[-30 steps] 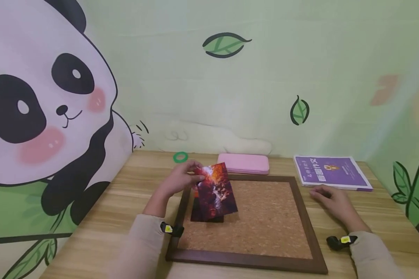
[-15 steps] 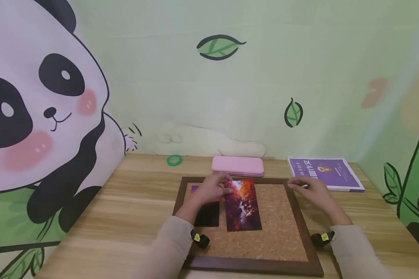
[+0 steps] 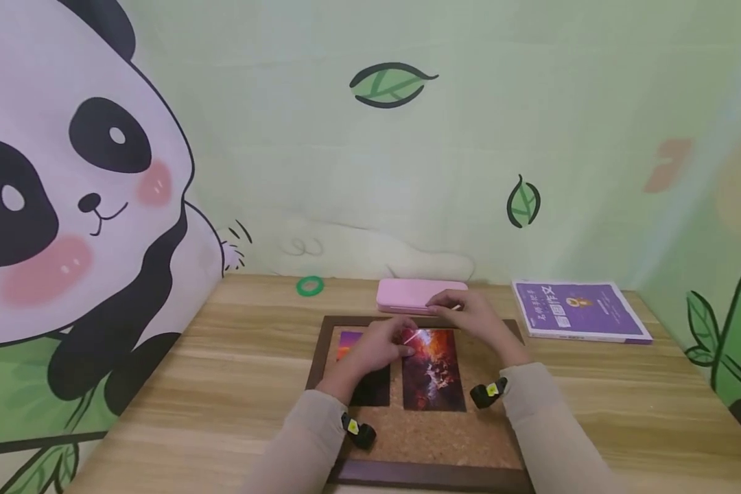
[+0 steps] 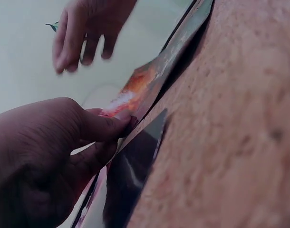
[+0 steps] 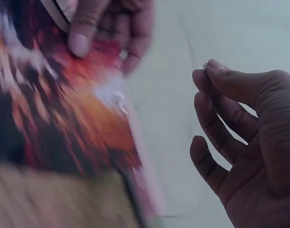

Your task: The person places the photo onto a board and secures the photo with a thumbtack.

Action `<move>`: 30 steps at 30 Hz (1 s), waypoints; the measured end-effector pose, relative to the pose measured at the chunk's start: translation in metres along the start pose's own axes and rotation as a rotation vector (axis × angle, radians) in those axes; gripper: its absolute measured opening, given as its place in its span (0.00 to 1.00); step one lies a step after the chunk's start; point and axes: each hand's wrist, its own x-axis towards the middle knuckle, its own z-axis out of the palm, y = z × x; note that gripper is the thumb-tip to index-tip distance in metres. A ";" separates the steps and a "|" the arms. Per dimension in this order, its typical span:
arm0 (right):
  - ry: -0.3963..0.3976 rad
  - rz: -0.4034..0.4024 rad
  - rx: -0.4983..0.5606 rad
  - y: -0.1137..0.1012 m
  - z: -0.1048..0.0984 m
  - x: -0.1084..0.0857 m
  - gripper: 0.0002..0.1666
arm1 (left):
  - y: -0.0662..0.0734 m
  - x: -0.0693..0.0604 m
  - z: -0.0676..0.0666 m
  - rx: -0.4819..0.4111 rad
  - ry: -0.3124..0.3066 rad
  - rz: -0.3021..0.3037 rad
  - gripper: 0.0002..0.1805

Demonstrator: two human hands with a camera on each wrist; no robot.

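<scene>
My left hand [image 3: 377,348] pinches the upper left corner of a glossy red, orange and dark photo print [image 3: 435,379] between thumb and fingers. That print lies over the cork board [image 3: 420,439], its held corner raised in the left wrist view. Another print [image 3: 373,391], purple and orange above and dark below, lies on the board to its left, partly behind my left hand. Just beyond the board's far edge hovers my right hand [image 3: 469,317], thumb and index fingertips together in the right wrist view [image 5: 259,128]. Whether something tiny sits between those tips is unclear.
A pink case [image 3: 401,293] lies behind the board, near the right hand. The green tape roll [image 3: 310,286] sits at the back left, and a purple book [image 3: 583,312] at the back right. The board's dark frame [image 3: 432,473] rests on the wooden table.
My left hand has brought the red print rightward and down onto the board, beside the other print. My right hand has moved left from near the book to above the board's far edge.
</scene>
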 end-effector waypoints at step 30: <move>-0.205 0.126 0.015 0.039 0.031 -0.005 0.04 | -0.001 -0.002 0.001 0.102 -0.005 -0.028 0.19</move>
